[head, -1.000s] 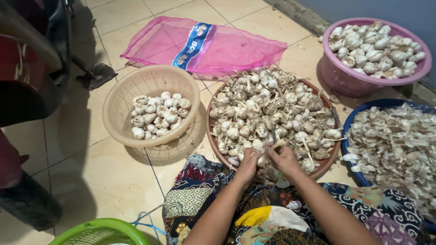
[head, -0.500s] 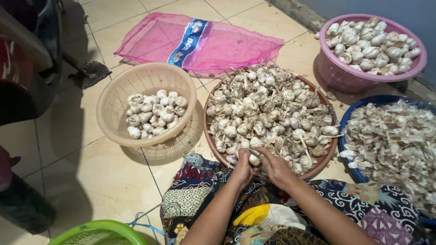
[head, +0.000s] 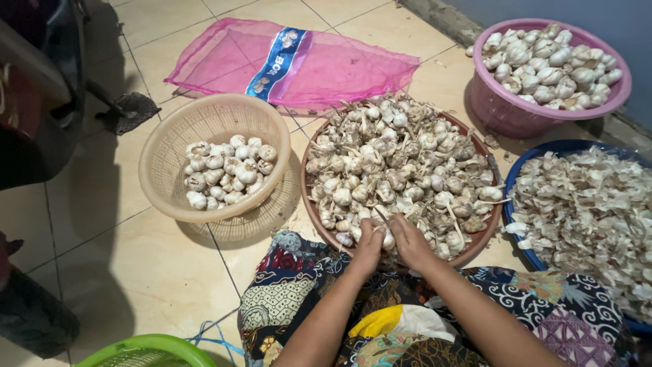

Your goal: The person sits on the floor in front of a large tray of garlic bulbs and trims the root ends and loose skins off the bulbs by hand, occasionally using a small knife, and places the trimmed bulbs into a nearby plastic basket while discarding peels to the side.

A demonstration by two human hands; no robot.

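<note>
A brown round basin [head: 475, 250] in front of me is heaped with unpeeled garlic bulbs [head: 397, 163], stems and roots still on. My left hand [head: 369, 243] and my right hand [head: 411, 242] meet at the basin's near rim. Both grip one garlic bulb [head: 388, 238] between their fingers, and it is mostly hidden by them. My forearms reach out over a patterned cloth [head: 299, 292] on my lap.
A beige plastic basket [head: 170, 146] at the left holds cleaned garlic bulbs. A pink basin [head: 506, 109] of bulbs stands far right, a blue basin [head: 519, 177] of papery skins near right. A pink mesh sack [head: 326, 64] lies behind. A green basket rim [head: 146, 346] shows at the bottom left.
Both hands stay at the basin's near rim and have closed in on one bulb. The view has shifted a little.
</note>
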